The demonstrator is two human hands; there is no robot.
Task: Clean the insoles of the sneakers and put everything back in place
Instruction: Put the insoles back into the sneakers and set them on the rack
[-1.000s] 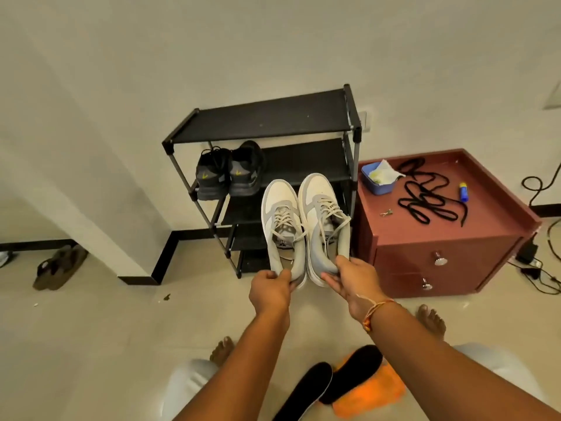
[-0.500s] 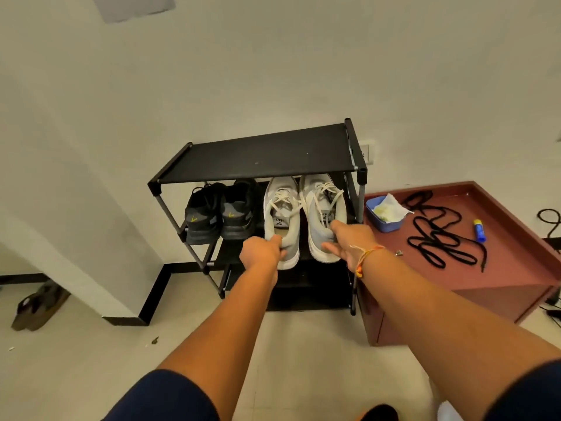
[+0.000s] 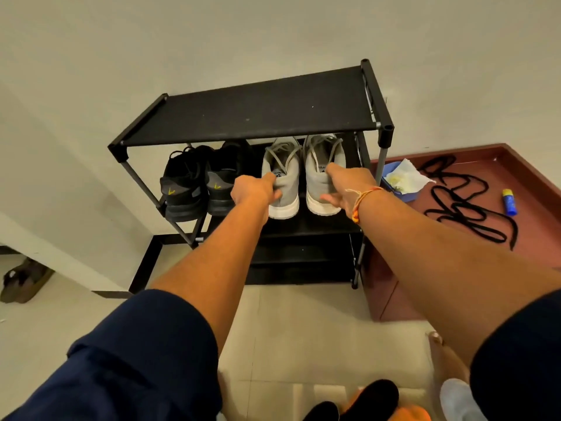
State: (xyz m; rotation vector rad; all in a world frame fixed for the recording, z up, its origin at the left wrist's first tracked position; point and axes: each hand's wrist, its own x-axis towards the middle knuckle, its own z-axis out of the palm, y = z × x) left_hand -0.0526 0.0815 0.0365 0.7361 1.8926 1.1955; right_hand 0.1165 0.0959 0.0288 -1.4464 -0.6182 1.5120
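Two grey sneakers with white soles stand side by side on the second shelf of a black shoe rack [image 3: 261, 113], heels toward me. My left hand [image 3: 253, 189] grips the heel of the left grey sneaker [image 3: 283, 183]. My right hand [image 3: 349, 185] holds the heel of the right grey sneaker [image 3: 323, 177], thumb on top, fingers under the sole edge. Two black insoles [image 3: 370, 396] lie on an orange cloth [image 3: 406, 413] on the floor at the bottom edge, partly cut off.
A pair of black sneakers [image 3: 200, 186] sits left of the grey ones on the same shelf. A red-brown cabinet [image 3: 455, 226] to the right carries black laces [image 3: 467, 202], a blue bowl with tissue [image 3: 400, 180] and a blue-yellow tube [image 3: 508, 202]. Brown sandals [image 3: 22, 282] lie far left.
Both hands carried the grey sneakers from above the floor onto the rack's second shelf and pushed them further in beside the black pair. The camera moved closer to the rack.
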